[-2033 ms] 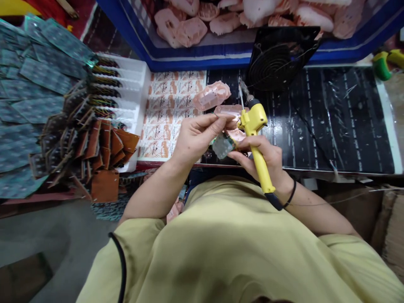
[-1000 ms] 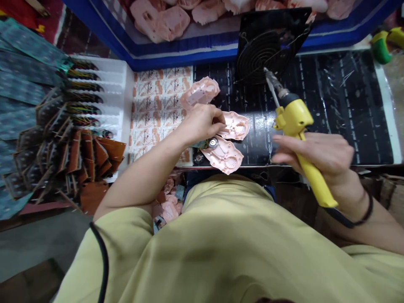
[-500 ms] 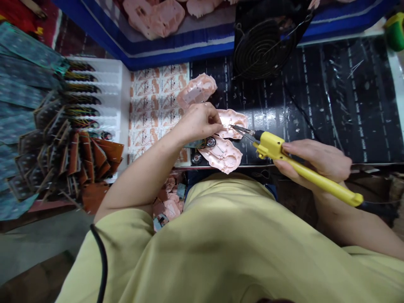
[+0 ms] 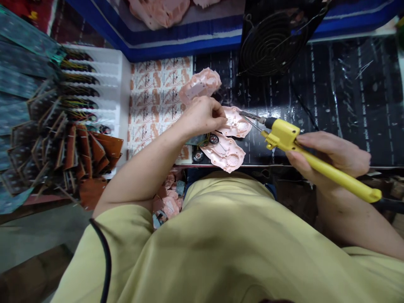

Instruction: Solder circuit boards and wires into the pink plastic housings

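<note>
My left hand (image 4: pixel 202 115) is closed in a pinch at the left edge of a pink plastic shell (image 4: pixel 236 123) lying open on the black mat (image 4: pixel 331 92). What the fingers pinch is too small to name. A second pink shell (image 4: pixel 225 154) with a small round part and thin wires lies just below it at the table's front edge. My right hand (image 4: pixel 328 158) grips a yellow soldering iron (image 4: pixel 303 149), its metal tip pointing left over the upper shell.
A third pink shell (image 4: pixel 200 85) lies behind my left hand. A black fan (image 4: pixel 273 40) stands at the back. Brown circuit boards (image 4: pixel 88 155) and a white tray (image 4: pixel 123 84) with wired parts fill the left. More pink shells (image 4: pixel 158 10) lie in a blue-rimmed bin.
The two shells went from my hands onto the mat. My right hand swung the iron down from upright until its tip reached the upper shell, then drew it slightly right.
</note>
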The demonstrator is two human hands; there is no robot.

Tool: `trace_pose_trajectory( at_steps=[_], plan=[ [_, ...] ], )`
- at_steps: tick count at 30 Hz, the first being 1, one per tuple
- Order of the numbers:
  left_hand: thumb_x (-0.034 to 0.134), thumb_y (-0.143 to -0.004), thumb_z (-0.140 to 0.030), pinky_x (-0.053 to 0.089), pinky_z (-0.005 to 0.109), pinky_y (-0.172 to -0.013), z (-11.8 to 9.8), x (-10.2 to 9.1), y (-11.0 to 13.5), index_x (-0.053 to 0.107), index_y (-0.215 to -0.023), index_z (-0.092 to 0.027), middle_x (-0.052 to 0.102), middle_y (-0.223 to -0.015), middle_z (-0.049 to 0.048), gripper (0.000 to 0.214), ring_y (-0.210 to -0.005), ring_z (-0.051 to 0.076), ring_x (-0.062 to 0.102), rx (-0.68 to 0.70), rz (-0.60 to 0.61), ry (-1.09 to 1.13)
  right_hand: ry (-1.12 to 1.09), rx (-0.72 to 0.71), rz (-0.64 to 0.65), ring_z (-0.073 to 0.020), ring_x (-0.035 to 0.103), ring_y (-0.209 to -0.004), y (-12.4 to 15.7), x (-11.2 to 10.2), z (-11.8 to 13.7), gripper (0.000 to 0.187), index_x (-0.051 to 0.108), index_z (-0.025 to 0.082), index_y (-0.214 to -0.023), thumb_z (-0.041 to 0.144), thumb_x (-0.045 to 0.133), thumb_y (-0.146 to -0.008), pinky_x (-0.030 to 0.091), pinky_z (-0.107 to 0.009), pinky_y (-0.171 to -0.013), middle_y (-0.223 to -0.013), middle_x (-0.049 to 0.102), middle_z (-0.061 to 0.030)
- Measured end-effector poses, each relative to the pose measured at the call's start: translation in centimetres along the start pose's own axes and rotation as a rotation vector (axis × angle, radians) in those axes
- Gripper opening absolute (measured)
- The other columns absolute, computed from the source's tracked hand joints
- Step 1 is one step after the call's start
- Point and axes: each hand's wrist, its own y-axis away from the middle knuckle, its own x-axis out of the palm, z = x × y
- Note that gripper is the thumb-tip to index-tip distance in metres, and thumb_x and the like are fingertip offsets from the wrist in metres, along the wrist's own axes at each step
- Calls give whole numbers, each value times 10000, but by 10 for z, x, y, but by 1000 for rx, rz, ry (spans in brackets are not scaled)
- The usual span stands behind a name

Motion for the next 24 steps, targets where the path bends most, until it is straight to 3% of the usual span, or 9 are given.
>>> trace_pose_trajectory(
  at_steps=[4, 11, 17, 24],
  plan=[
    [698, -691, -174, 504, 361, -787, -3, 1, -3, 700, -661, -162, 650, -638, 17, 32, -699, 195, 631, -11, -20, -27, 115, -44, 31, -189, 775, -701, 0, 2, -6, 382, 694, 284, -1217, 285, 805, -852, 655, -290, -596, -974, 814, -24],
    [694, -680, -182, 518, 394, -860, -2, 2, -7, 691, -650, -174, 630, -628, 27, 31, -804, 243, 665, 6, -23, -44, -80, -1, 42, -202, 774, -681, 1, 11, -13, 187, 693, 321, -899, 243, 839, -812, 676, -327, -578, -821, 794, 26],
    [653, -734, -212, 515, 381, -883, -18, -5, -5, 738, -739, -143, 693, -725, 57, 110, -871, 253, 678, -88, 61, -206, -118, -184, 79, -148, 757, -657, -7, 7, -18, 221, 690, 216, -901, 173, 865, -774, 647, -223, -616, -779, 781, -3],
    [651, -760, -217, 507, 367, -892, -28, -8, -4, 778, -817, -139, 715, -775, 70, 160, -915, 254, 677, -126, 94, -266, -191, -83, -57, -173, 771, -751, 2, -5, -19, 332, 737, 196, -997, 66, 863, -719, 652, -248, -646, -894, 802, -53]
  ],
)
